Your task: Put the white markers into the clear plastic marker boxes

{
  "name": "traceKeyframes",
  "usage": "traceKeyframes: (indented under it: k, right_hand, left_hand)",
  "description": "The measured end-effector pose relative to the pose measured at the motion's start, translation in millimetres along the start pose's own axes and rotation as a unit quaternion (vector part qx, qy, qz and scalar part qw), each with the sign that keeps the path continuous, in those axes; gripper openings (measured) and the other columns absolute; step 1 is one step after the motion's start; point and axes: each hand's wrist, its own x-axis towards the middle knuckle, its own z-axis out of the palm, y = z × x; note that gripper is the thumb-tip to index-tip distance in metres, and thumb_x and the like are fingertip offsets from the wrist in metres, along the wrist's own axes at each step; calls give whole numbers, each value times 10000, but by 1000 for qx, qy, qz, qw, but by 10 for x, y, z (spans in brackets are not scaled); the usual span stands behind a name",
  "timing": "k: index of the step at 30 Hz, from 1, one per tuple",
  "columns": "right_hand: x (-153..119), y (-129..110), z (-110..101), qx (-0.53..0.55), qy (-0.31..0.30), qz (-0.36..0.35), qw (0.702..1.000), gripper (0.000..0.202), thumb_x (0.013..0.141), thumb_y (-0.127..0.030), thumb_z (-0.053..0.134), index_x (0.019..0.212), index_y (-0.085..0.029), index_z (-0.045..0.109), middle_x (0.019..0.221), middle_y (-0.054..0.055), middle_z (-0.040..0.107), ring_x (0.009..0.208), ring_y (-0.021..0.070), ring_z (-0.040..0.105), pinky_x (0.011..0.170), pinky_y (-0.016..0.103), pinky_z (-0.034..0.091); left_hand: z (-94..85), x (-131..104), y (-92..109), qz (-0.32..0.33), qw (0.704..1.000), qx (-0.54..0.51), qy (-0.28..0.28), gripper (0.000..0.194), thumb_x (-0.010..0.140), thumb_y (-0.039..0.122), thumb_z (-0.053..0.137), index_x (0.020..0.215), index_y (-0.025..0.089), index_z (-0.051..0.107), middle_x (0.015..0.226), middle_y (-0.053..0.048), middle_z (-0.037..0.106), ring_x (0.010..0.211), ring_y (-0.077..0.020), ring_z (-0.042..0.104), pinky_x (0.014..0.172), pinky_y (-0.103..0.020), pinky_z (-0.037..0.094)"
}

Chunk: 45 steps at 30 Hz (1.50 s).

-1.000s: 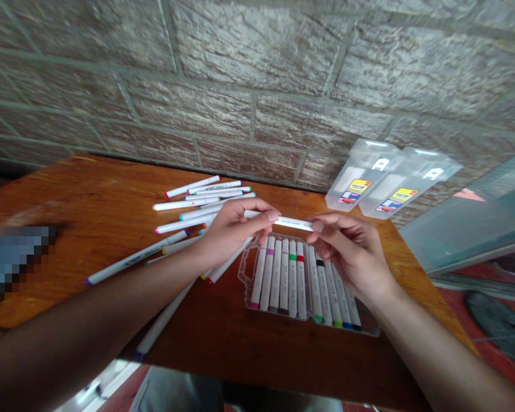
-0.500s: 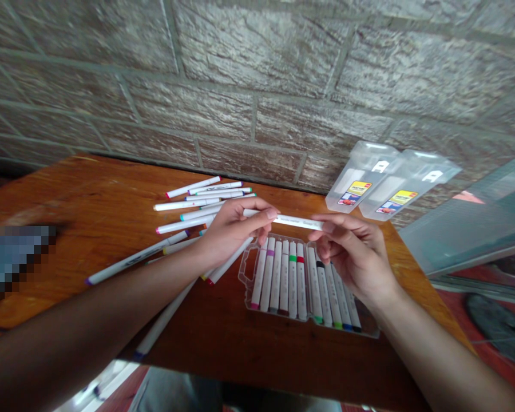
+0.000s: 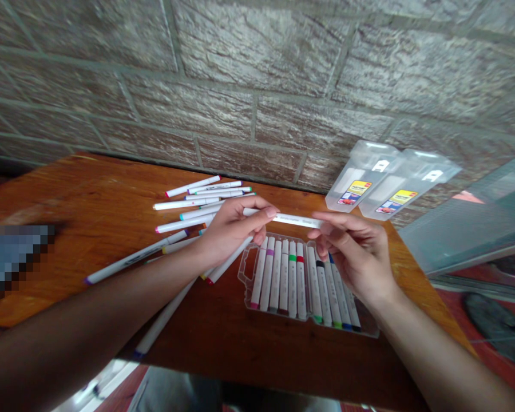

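A white marker is held level between my two hands, above the top edge of a clear plastic case. My left hand pinches it near its left end. My right hand has thumb and fingers closed on the right end, hiding that tip. Below, the open clear case holds several white markers side by side in two sections, with coloured ends and bands. Part of its right section is behind my right hand. Loose markers lie scattered to the left, some partly covered by my left hand and forearm.
Two clear plastic boxes with yellow labels stand at the back right by the stone-block wall. One loose marker lies near the front edge of the wooden table. A blurred-out dark object sits at the left.
The marker and my left hand stay nearly still. My right hand's fingers have shifted slightly on the marker's right end.
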Motion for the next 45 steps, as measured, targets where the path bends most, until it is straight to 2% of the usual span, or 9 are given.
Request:
traceKeyframes:
  k: [3, 8, 13, 19, 25, 33, 38, 45]
  right_hand:
    - [-7, 29, -3, -36, 6, -20, 999, 193, 863, -359, 852, 1045, -294, 846, 830, 22, 819, 514, 121, 594, 455, 280, 501]
    - [-1, 53, -10, -76, 23, -33, 996, 196, 921, -364, 804, 1088, -263, 816, 868, 41, 833, 540, 141, 654, 475, 296, 545]
    - [41, 58, -40, -47, 42, -26, 998, 197, 933, -354, 795, 1091, -238, 805, 916, 53, 845, 601, 160, 729, 513, 295, 593]
    - [92, 59, -62, -41, 65, -16, 997, 209, 946, -402, 773, 1052, -222, 783, 961, 69, 844, 638, 161, 734, 522, 288, 604]
    - [134, 61, -74, 30, 82, -2, 996, 177, 916, -392, 817, 957, -222, 788, 906, 49, 848, 625, 131, 732, 500, 219, 587]
    - [191, 90, -107, 78, 78, 19, 994, 213, 852, -419, 877, 859, -219, 804, 849, 26, 848, 594, 97, 725, 486, 157, 573]
    - [199, 89, -118, 78, 68, 42, 994, 224, 843, -422, 880, 847, -213, 800, 858, 38, 850, 600, 94, 726, 490, 146, 570]
    - [199, 118, -151, 21, 57, 38, 997, 235, 932, -431, 780, 860, -208, 795, 935, 74, 854, 609, 112, 732, 484, 185, 579]
  left_hand:
    - [-7, 0, -4, 0, 1000, 5, -2, 244, 924, 413, 773, 854, 195, 688, 570, 72, 501, 495, -78, 500, 551, -244, 447]
    - [1, -4, -9, 3, 1000, 1, 2, 213, 940, 402, 759, 938, 191, 732, 627, 46, 590, 527, -90, 551, 563, -248, 471]
    - [13, 11, 6, 23, 998, -44, 25, 187, 931, 351, 764, 1001, 177, 765, 703, 15, 666, 535, -92, 579, 536, -242, 462]
    - [-6, 32, 32, 36, 997, -59, 45, 213, 896, 339, 805, 1038, 179, 809, 764, -18, 726, 560, -92, 589, 531, -234, 458]
    - [-24, 19, 45, 39, 995, -89, 25, 248, 900, 320, 810, 1099, 173, 831, 829, -54, 793, 560, -87, 623, 554, -226, 486]
    - [-55, 7, 39, 27, 988, -144, -45, 259, 949, 266, 767, 1183, 174, 830, 952, -101, 830, 602, -99, 661, 602, -241, 531]
    - [-49, -2, 64, 15, 983, -169, -73, 273, 936, 270, 786, 1193, 186, 831, 991, -101, 835, 614, -98, 669, 623, -251, 548]
    - [-48, 1, 63, 14, 984, -161, -75, 284, 931, 309, 805, 1191, 199, 833, 977, -98, 834, 613, -92, 665, 627, -237, 541]
